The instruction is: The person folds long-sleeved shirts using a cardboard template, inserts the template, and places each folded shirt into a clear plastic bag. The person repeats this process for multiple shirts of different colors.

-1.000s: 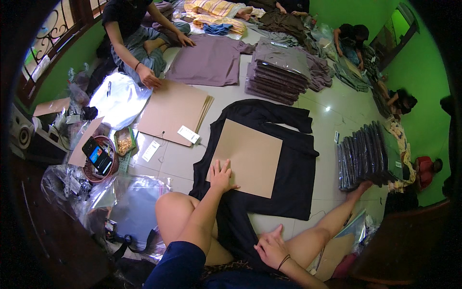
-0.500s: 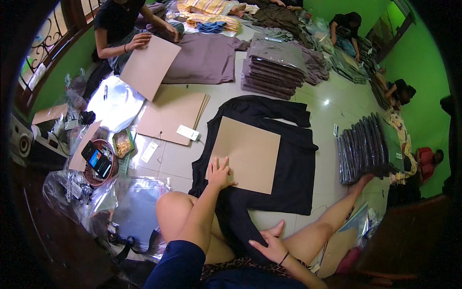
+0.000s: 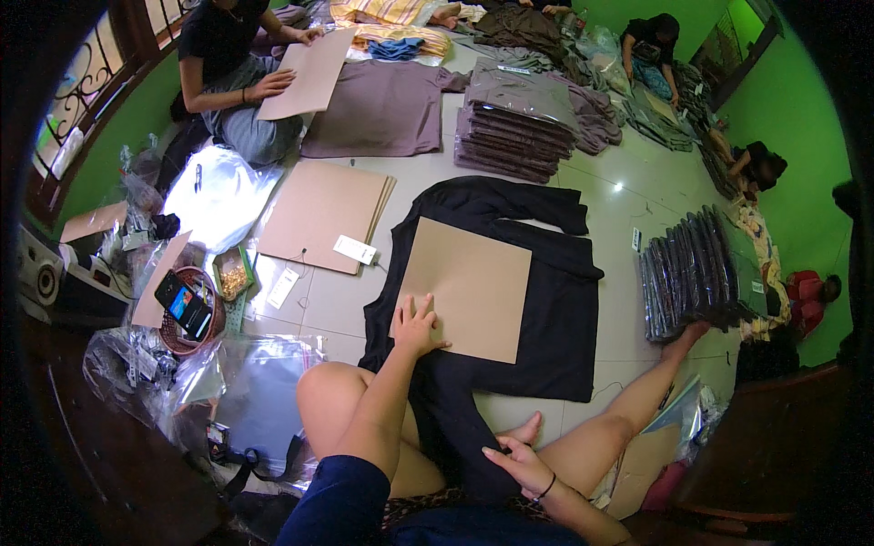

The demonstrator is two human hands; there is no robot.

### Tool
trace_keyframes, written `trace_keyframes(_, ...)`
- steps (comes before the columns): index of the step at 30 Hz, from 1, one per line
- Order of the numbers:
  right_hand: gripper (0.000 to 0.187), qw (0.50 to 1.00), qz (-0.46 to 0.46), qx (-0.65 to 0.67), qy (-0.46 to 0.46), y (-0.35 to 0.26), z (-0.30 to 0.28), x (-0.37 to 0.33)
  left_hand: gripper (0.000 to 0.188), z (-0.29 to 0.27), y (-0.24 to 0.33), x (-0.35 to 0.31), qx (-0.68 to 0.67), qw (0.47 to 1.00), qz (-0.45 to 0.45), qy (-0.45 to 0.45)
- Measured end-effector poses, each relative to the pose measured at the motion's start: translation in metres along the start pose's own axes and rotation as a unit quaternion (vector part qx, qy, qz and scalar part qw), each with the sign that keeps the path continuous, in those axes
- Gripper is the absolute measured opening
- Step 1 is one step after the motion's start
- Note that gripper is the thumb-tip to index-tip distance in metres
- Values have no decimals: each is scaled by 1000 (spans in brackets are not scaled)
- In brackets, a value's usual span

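A black long-sleeved top [image 3: 560,314] lies spread on the floor tiles in front of me. On its body rests a tan cardboard sheet [image 3: 473,282], slightly turned. My left hand [image 3: 416,328] presses on the sheet's lower left part, fingers spread. One black sleeve [image 3: 460,432] runs down from the top toward my lap. At that sleeve's right edge is my right hand [image 3: 526,469], its thumb reaching over the cloth and apart from the fingers. The sleeve's lower end disappears by my lap.
Cardboard sheets [image 3: 319,214] with tags lie at far left. A basket [image 3: 214,318] holds a phone. Clear bags [image 3: 259,400] lie left of my knee. Bagged garments stand in a row [image 3: 687,273] at right; another stack [image 3: 510,136] lies beyond. A co-worker [image 3: 237,91] holds cardboard.
My right hand has shifted slightly right along the sleeve's edge. My left hand stays on the cardboard. The co-worker at far left has raised and tilted their cardboard sheet away from the pile.
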State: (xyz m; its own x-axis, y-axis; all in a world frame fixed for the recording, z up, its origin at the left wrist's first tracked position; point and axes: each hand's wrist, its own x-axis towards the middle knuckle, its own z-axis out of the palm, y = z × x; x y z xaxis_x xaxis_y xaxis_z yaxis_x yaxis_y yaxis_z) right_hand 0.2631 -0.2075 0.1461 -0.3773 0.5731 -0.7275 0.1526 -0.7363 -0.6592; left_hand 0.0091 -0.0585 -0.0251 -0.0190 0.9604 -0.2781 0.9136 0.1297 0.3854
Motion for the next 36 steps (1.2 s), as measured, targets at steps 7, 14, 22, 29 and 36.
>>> trace_keyframes(7,50,843,-52,-387,-370,-16,-18,-5,48,-11,-1,0,28,999,-6,-28)
trace_keyframes(14,53,920,-190,151,-307,-162,-73,69,45,-26,-29,27,-88,990,-65,-93)
trace_keyframes(22,77,702,-58,-672,230,-59,-115,153,90,-58,-15,24,-179,977,-98,-63)
trace_keyframes(29,46,641,-6,-727,247,-29,-237,156,67,-37,0,17,91,994,-15,-58)
trace_keyframes(36,34,954,-84,-168,233,-32,-337,177,58,-22,0,7,35,998,-6,45)
